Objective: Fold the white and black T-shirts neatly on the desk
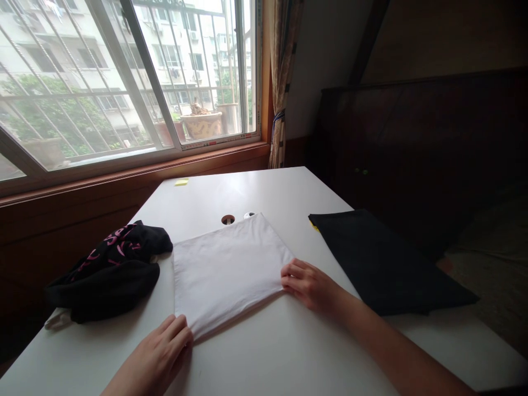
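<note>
A white folded cloth garment (pixel 231 269) lies as a flat, roughly rectangular shape on the white table (pixel 264 357); which kind of garment it is does not show. At its near left corner my left hand (pixel 165 341) pinches the edge, fingers closed. My right hand (pixel 307 283) grips the right edge with curled fingers, the thumb hidden below. Left of the white garment sits a crumpled black garment (pixel 119 280) with pink lettering. On the right, a dark folded cloth (pixel 383 264) lies flat, with a bit of yellow at its far left corner.
Beyond the white garment, the tabletop has a round hole (pixel 227 220) and a second round fitting (pixel 249 215). A yellow paper note (pixel 181 181) sticks near the far left corner. Behind stand a barred window (pixel 177 148), a tied curtain (pixel 279 121) and dark furniture (pixel 396 143).
</note>
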Available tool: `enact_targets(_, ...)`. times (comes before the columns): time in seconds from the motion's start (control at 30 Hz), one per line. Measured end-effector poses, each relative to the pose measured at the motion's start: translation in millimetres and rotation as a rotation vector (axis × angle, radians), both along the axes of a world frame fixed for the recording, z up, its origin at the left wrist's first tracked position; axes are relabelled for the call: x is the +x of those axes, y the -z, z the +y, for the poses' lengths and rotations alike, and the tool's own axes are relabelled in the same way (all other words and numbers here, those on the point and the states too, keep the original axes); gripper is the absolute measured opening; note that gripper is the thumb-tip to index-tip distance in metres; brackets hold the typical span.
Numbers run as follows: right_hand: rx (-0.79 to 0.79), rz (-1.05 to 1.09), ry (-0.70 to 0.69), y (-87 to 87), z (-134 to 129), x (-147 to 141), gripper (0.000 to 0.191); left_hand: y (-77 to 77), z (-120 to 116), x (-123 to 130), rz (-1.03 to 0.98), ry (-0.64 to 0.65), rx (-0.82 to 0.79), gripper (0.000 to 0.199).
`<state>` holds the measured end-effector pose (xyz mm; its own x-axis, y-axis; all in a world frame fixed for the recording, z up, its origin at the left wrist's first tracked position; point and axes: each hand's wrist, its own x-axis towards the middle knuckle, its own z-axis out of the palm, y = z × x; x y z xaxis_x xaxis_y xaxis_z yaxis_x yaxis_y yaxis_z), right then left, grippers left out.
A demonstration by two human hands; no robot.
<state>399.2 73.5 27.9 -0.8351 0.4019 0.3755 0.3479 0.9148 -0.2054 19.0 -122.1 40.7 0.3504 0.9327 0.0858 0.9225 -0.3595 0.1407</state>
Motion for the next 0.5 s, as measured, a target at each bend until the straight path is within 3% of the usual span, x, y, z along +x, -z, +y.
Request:
enact_targets(0.2,-0.056,0.015,-0.005,-4.0,-4.0,4.9,0.011,-19.1,-2.3,6.8,0.006,-0.049,-0.214,0.022)
enact_targets(0.37,-0.112,0.023,-0.014,-8.5,-11.1,5.5,0.024,-43.5,-1.0,17.3,-0.086,-0.041,-0.423,0.019)
enact_targets(0.5,-0.137,0.114,-0.005,-7.4,-10.7,6.0,0.032,-54.3,17.2,34.8,-0.135,0.03,-0.38,0.019)
